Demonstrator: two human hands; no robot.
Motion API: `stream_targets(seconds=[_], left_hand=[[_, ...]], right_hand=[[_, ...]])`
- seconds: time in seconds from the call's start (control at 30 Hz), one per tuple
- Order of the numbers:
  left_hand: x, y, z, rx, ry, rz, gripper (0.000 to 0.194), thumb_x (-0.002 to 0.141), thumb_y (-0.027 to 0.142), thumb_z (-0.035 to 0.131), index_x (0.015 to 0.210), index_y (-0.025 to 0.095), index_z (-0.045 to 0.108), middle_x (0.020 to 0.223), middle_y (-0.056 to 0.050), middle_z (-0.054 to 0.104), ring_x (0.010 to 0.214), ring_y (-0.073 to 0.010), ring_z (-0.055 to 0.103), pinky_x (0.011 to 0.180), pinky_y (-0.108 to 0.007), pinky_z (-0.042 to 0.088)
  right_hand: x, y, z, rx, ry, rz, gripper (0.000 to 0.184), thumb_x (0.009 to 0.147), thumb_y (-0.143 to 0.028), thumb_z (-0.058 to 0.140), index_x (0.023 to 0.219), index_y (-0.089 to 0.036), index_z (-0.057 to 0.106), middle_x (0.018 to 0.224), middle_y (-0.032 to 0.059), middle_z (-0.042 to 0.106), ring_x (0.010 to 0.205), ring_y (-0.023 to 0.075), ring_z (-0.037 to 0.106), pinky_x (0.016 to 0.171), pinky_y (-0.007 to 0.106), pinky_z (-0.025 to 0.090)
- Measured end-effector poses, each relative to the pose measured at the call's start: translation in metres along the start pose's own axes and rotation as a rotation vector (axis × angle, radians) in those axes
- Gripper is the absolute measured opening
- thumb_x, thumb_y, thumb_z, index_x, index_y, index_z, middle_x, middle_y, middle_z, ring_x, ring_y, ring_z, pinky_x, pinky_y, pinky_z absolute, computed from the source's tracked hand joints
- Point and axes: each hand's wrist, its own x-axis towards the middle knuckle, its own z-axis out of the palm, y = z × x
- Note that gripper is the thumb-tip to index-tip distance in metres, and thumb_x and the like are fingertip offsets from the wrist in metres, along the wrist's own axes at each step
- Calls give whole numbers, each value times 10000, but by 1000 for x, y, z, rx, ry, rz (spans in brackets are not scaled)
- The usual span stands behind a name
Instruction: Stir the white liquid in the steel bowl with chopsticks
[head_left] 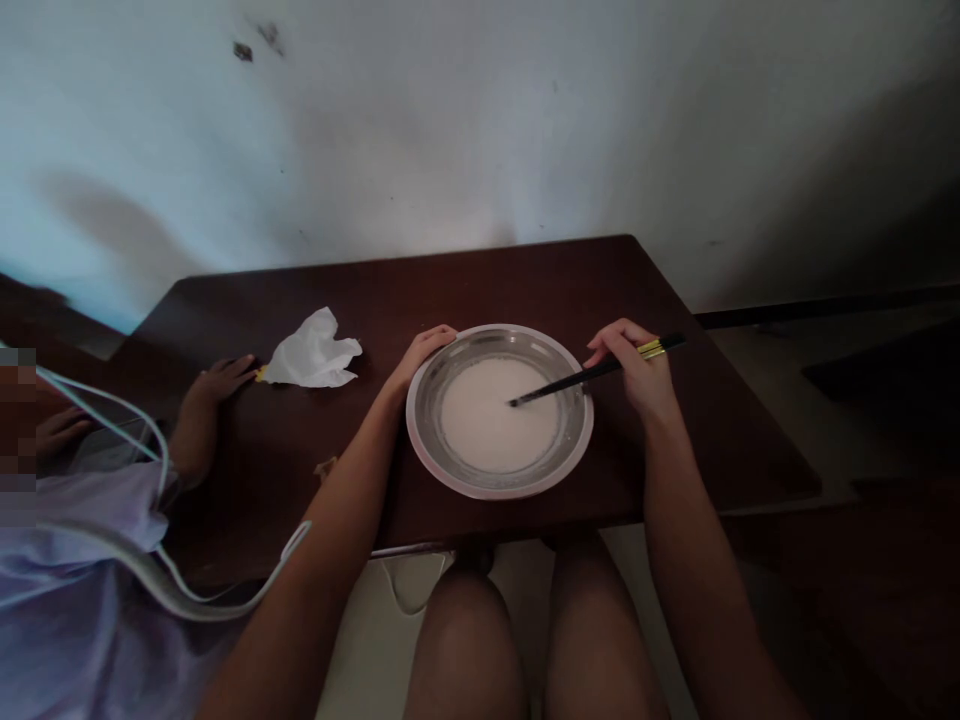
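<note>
A round, shallow metal basin (429, 445) stands on the dark table in front of me. Inside it lies a smooth, milky-white liquid (487, 430). My left hand (426, 350) grips the basin's left rim, fingers over the far edge and the thumb hidden. In my right hand (636, 362), closed in a pinch, is a pair of black chopsticks (559, 385) with gold bands near the top. They slant down to the left across the basin's right rim, their tips in the white liquid near its middle.
A crumpled white plastic bag (313, 352) lies left of the basin, beside another person's hand (225, 378). A small brown scrap (325, 467) is near my left forearm. White cables (202, 608) loop at lower left. The table (480, 280) meets a pale wall (450, 130).
</note>
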Motion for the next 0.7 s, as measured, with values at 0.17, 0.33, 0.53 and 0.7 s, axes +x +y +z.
stream_targets(seconds=[0.17,0.33,0.53,0.7], left_hand=[[0,0,0,-3,-4,12,232,665,385,633,678,155,605,661,6,555,636,-122,488,602,-227,392],[1,-1,0,15,-2,-10,213,684,373,617,688,161,602,650,6,551,614,-122,487,581,-232,388],[-1,1,1,-2,-2,-11,207,674,368,620,675,162,598,645,9,549,617,-118,481,591,-228,390],[0,0,1,26,-5,-3,215,685,380,603,687,165,591,649,6,545,620,-125,482,594,-237,386]], right_hand=[[-1,0,0,-1,-182,47,216,853,-365,586,732,-205,665,613,-13,656,605,129,622,621,265,488],[0,1,-1,16,0,1,243,875,-368,555,717,-209,649,560,-27,617,556,114,592,606,259,475],[0,1,0,-29,-131,18,204,858,-365,586,752,-216,677,647,-12,665,652,131,630,657,270,494],[0,2,-1,31,-43,24,265,871,-402,556,716,-212,657,550,-28,604,534,114,578,585,258,464]])
